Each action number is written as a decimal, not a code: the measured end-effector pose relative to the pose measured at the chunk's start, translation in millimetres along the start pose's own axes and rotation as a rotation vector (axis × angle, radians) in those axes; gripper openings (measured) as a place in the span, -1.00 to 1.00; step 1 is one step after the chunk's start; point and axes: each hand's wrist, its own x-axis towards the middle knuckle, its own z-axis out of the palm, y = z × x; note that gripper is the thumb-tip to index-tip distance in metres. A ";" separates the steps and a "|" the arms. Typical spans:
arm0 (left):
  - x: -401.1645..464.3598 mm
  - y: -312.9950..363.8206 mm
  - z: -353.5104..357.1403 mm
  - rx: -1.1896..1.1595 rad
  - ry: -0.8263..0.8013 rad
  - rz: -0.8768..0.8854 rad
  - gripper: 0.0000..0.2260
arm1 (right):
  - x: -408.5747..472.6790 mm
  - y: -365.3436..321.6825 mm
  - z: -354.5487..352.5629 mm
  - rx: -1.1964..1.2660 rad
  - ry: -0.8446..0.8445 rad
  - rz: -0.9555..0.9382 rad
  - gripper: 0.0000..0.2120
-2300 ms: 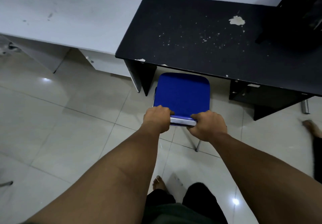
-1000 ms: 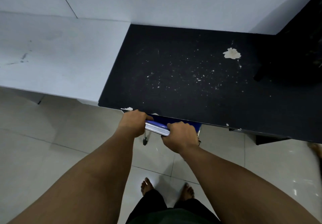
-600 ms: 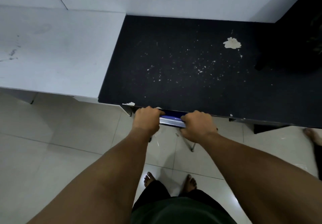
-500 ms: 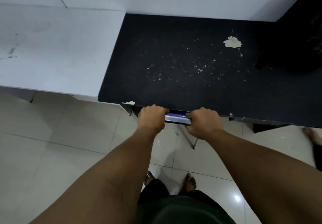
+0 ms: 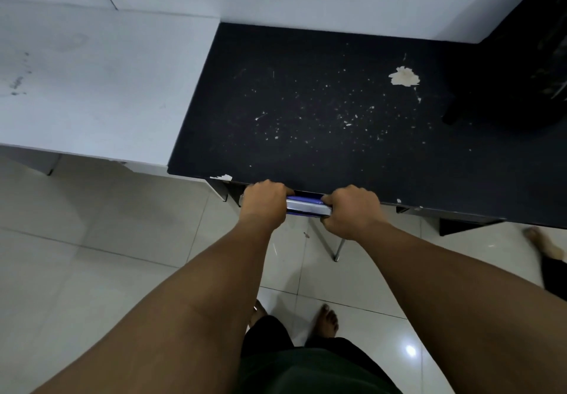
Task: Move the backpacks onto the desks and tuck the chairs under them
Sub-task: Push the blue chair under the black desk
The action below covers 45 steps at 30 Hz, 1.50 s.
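A blue chair (image 5: pixel 306 205) sits almost wholly beneath the black desk (image 5: pixel 322 111); only the top edge of its backrest and one metal leg show. My left hand (image 5: pixel 265 202) grips the left end of that backrest edge. My right hand (image 5: pixel 352 209) grips its right end. Both hands are at the desk's front edge. A dark backpack (image 5: pixel 521 71) rests on the far right of the black desk, partly cut off by the frame.
A white desk (image 5: pixel 92 87) adjoins the black one on the left, against a white wall. Pale tiled floor (image 5: pixel 92 255) lies around me. My bare feet stand just behind the chair. Another person's foot (image 5: pixel 543 243) is at the right edge.
The blue chair has slid forward under the black desk, its seat now hidden. Both hands kept hold of the backrest and moved up to the desk's front edge.
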 end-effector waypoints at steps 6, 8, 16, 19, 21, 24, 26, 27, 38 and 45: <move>-4.8 3.9 -9.9 0.047 -0.045 -0.019 -0.57 | -1.0 -4.9 -10.0 0.197 -0.159 0.065 -0.61; -11.0 7.7 -14.5 0.110 -0.059 -0.055 -0.55 | -5.7 -4.7 -13.0 0.290 -0.218 0.097 -0.54; -47.7 7.5 -24.0 -0.035 -0.046 -0.246 -0.50 | -33.7 -4.5 -23.7 0.336 -0.148 0.109 -0.67; -61.1 9.8 -23.6 -0.095 -0.025 -0.250 -0.41 | -40.1 -9.8 -33.6 0.314 -0.081 0.093 -0.81; -71.6 11.2 -21.2 -0.149 -0.022 -0.268 -0.35 | -45.7 -19.8 -41.0 0.301 -0.022 0.072 -0.87; -84.7 12.8 -18.6 -0.211 -0.007 -0.279 -0.29 | -54.2 -41.6 -50.7 0.293 0.026 0.016 -0.88; -95.4 14.0 -18.0 -0.264 -0.001 -0.289 -0.32 | -60.2 -58.4 -53.1 0.286 0.019 -0.026 -0.87; -101.0 14.8 -19.0 -0.283 0.002 -0.295 -0.38 | -63.2 -66.3 -53.1 0.284 0.002 -0.041 -0.87; -235.4 -6.7 31.4 -0.593 -0.270 -0.464 -0.53 | -119.6 -123.9 12.6 0.137 -0.350 -0.133 -0.73; -364.3 -36.1 114.3 -0.654 -0.520 -0.539 -0.50 | -182.0 -158.1 88.6 0.036 -0.541 -0.115 -0.65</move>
